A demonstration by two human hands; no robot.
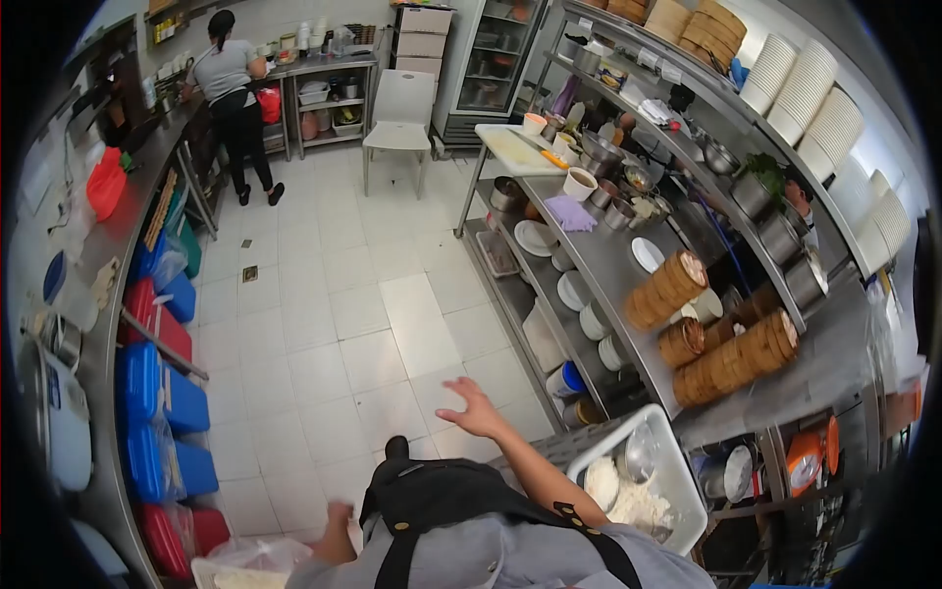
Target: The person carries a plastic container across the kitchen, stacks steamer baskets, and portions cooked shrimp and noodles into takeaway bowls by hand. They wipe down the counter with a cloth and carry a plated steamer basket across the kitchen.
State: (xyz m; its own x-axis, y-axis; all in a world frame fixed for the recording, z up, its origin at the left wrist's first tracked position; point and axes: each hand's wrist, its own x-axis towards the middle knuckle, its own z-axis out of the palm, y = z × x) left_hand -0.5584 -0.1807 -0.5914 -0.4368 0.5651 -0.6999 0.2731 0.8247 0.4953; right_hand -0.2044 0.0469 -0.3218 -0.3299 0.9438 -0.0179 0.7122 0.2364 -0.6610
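My right hand (472,409) is held out over the tiled floor with its fingers spread and nothing in it. My left hand (339,530) hangs low beside my black apron (442,501), blurred, and its fingers cannot be made out. Beside my right forearm sits a white tub (688,491) of pale flour (638,506) with a metal bowl (640,454) in it. At the lower left, near my left arm, is another white container (211,571) with clear plastic over it.
A steel counter (589,260) on the right holds stacked bamboo steamers (736,361). Blue bins (142,461) and red bins (157,319) line the left counter. A white chair (399,103) stands ahead on the tiled floor (294,393). Another person (231,88) works at the far left.
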